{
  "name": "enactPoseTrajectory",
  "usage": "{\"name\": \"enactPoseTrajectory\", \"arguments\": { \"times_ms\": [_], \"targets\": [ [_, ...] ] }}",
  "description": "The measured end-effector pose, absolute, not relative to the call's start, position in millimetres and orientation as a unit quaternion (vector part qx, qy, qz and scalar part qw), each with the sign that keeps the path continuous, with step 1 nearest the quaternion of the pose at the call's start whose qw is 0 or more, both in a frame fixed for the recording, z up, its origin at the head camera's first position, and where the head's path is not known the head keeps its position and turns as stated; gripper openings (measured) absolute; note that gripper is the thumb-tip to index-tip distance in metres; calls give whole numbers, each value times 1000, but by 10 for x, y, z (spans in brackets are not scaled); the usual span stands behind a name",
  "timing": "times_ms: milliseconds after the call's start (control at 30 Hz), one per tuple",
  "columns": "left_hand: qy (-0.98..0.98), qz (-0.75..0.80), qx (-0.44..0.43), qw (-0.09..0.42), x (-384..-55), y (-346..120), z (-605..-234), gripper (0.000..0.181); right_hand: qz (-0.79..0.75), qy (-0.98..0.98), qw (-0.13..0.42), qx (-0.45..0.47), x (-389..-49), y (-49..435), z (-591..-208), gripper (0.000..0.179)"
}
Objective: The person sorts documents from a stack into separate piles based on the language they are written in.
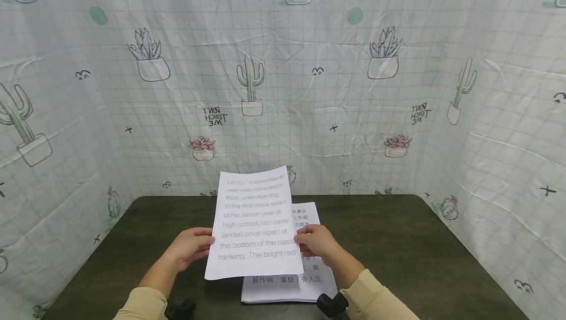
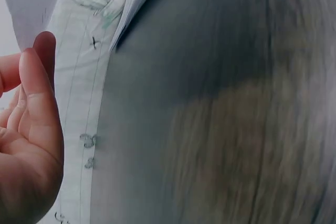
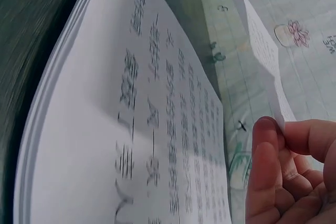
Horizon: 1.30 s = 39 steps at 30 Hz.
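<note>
A printed sheet of paper (image 1: 254, 221) with large English text is held up, tilted, in front of the person. The left hand (image 1: 191, 247) pinches its left edge between thumb and fingers, and the right hand (image 1: 319, 242) pinches its right edge. Below and partly behind it lies a stack of paper (image 1: 289, 290) whose top page bears Chinese characters. In the right wrist view the stack (image 3: 79, 129) shows several layered pages, apart from the raised sheet (image 3: 265, 51). The left wrist view catches the left hand (image 2: 31, 124) at the sheet's corner.
The dark wooden table (image 1: 376, 241) extends to both sides of the stack. Around its back and sides hangs a pale curtain (image 1: 283, 128) printed with cacti and grid lines. A black wrist device (image 1: 331, 304) sits at the right sleeve, another (image 1: 180, 308) at the left.
</note>
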State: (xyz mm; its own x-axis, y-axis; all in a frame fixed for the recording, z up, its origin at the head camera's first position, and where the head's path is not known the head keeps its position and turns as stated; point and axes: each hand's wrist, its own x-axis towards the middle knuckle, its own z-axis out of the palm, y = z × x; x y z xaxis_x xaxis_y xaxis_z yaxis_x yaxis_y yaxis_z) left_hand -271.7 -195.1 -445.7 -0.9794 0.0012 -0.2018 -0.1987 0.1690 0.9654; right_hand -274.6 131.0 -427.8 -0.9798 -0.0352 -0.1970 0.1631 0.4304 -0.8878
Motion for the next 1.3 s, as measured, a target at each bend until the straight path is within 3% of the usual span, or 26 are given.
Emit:
{"name": "enactPoseTrajectory", "arguments": {
  "times_ms": [600, 1300],
  "targets": [
    [775, 620, -103, 62, -2622, -2605, -4553, 48, -564, 818, 111, 22, -2690, 608, -4350, 18],
    [796, 585, -145, 56, -2610, -2936, -4555, 52, -591, 798, 113, 28, -2661, 215, -4445, 17]
  ]
}}
